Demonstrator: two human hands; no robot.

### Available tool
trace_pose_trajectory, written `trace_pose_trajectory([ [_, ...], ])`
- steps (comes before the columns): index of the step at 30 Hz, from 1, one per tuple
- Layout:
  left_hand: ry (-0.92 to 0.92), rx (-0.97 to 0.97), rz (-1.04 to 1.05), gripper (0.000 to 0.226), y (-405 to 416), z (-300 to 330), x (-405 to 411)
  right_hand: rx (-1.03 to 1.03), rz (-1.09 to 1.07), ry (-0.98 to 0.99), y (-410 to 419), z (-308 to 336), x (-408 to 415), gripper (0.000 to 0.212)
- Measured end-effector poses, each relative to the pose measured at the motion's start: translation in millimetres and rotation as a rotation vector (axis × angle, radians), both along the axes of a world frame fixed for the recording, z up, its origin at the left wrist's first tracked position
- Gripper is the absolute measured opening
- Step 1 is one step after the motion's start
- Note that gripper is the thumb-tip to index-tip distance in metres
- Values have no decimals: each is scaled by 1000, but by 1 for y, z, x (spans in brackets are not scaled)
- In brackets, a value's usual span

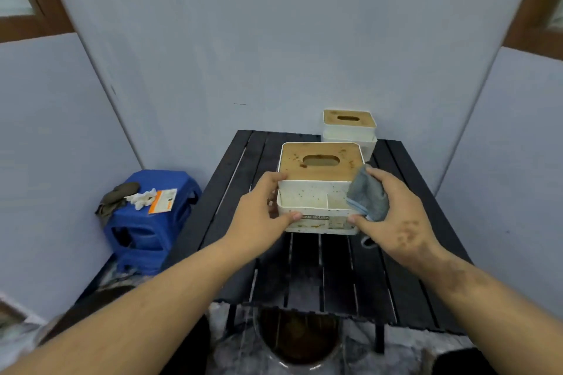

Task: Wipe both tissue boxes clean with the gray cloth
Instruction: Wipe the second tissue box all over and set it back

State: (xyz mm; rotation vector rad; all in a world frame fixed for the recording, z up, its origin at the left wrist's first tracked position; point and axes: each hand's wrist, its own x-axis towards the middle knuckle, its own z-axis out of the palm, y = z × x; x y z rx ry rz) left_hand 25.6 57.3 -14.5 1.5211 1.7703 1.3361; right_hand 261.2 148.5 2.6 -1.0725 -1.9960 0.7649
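Note:
A white tissue box (316,192) with a stained wooden lid and brown specks on its front tray stands mid-table. My left hand (262,210) grips its left side, thumb at the front edge. My right hand (393,216) holds the bunched gray cloth (367,198) against the box's right front corner, thumb touching the front face. A second white tissue box (349,131) with a cleaner wooden lid stands behind it, at the table's far right.
The black slatted table (335,268) stands in a corner of pale blue walls. A blue plastic stool (149,222) to the left carries a dark rag, white crumpled tissue and an orange card. A round dark bin sits below the table's near edge.

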Motion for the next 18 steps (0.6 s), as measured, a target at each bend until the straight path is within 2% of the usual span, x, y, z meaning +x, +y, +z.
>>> trace_pose_trajectory([
  [8,-18,-71,-3,65,-53,-29,36,-79,-27,34,-57,-36,33,85],
  [11,-1,-85,-7,66,-60,-34,40,-47,-44,2,-64,-47,36,85],
  [18,-13,-58,-19,70,-67,-39,39,-148,0,115,-62,-31,51,73],
])
